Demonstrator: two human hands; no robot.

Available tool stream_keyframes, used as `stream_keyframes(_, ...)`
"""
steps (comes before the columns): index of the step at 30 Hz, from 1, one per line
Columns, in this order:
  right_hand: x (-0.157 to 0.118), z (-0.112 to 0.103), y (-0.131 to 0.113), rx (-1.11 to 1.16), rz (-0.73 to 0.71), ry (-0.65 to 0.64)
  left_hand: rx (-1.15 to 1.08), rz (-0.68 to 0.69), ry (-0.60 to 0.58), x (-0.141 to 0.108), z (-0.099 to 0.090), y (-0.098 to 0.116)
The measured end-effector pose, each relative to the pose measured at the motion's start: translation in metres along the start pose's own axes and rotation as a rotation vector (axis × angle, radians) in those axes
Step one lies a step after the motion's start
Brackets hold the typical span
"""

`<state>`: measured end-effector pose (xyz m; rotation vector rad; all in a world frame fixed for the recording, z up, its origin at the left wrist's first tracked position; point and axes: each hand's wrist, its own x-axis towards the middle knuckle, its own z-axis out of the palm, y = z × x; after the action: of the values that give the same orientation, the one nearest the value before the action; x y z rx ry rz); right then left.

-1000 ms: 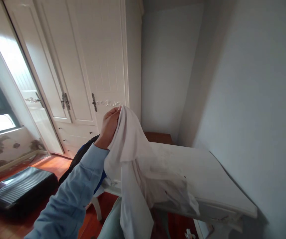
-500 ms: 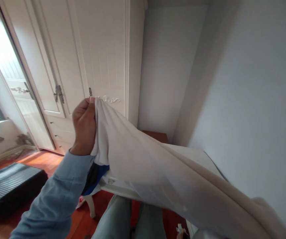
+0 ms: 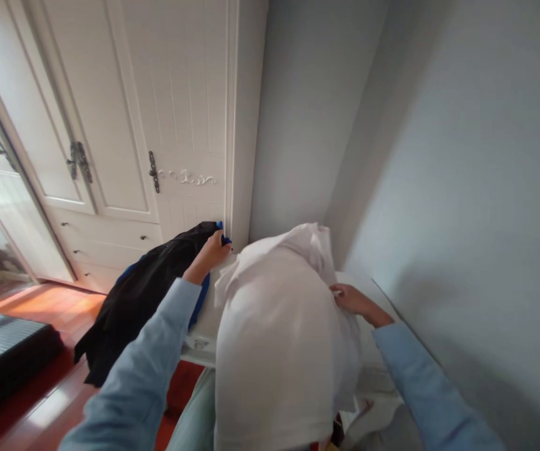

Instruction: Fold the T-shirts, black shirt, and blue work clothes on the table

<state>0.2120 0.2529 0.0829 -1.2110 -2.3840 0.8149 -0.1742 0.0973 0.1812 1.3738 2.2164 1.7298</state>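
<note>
White cloth [image 3: 274,338] over surface [image 3: 210,313]: slip and snag risk

Cloth is spreading across the middle, bunching at its far end, hanging past the surface's near edge. Right hand [image 3: 357,302] is pinching its right side, grip narrow. Left hand [image 3: 211,254] is sitting far left, by the dark garment's [image 3: 152,307] far end; can't tell what its grip is holding. Possible trouble: near end is hanging loose, so its weight could be dragging the cloth down if the pinch slips. Left fingers could also be catching the dark garment, pulling it along.
</note>
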Motion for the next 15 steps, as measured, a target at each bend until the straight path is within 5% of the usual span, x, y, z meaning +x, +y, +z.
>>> stream_keyframes(3,-0.01,0.019,0.022,-0.055,0.088,0.031,0.07,0.2,-0.103,-0.041,0.017,-0.017)
stream_keyframes(5,-0.02,0.032,0.032,-0.065,0.131,0.06,0.179,0.317,-0.276,-0.071,0.035,-0.024)
stream_keyframes(10,-0.04,0.039,0.033,-0.018,0.229,0.053,0.485,0.349,-0.732,-0.131,0.085,-0.046)
stream_keyframes(12,-0.04,0.037,0.031,0.01,0.304,-0.006,0.582,0.349,-0.804,-0.148,0.096,-0.059)
stream_keyframes(15,-0.038,0.036,0.027,0.022,0.315,-0.072,0.636,0.407,-0.732,-0.168,0.099,-0.078)
